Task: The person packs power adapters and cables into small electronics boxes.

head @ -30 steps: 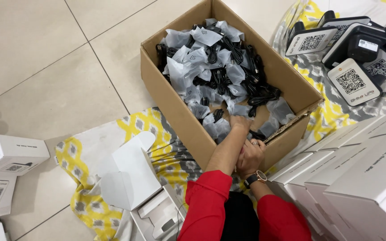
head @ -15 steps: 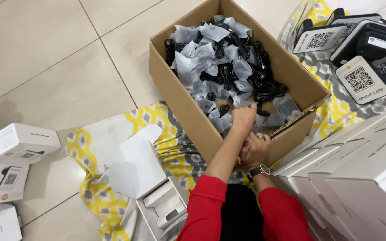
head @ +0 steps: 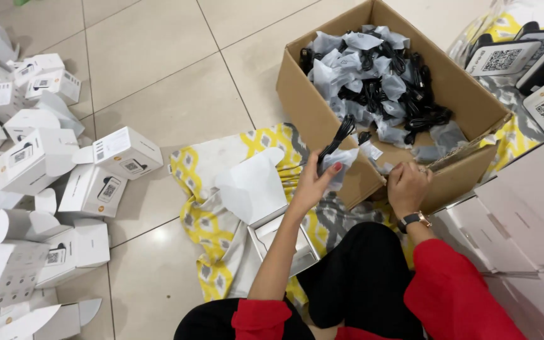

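My left hand (head: 315,181) grips a bagged black cable (head: 340,146) and holds it just in front of the near wall of a cardboard box (head: 322,123). The box is filled with several more bagged black cables (head: 379,82). My right hand (head: 407,185) rests against the box's near edge with its fingers curled; whether it holds anything is unclear. An open white carton (head: 256,189) lies on the yellow and grey patterned cloth (head: 206,208) below my left hand.
Several small white cartons (head: 39,182) are heaped on the tiled floor at the left. Stacked white boxes (head: 524,214) stand at the right. Small devices with code stickers (head: 536,63) lie beyond the cardboard box at the upper right.
My left hand has come out of the cardboard box with a bagged cable and moved left toward the open carton. The view has shifted, bringing the heap of cartons into sight.
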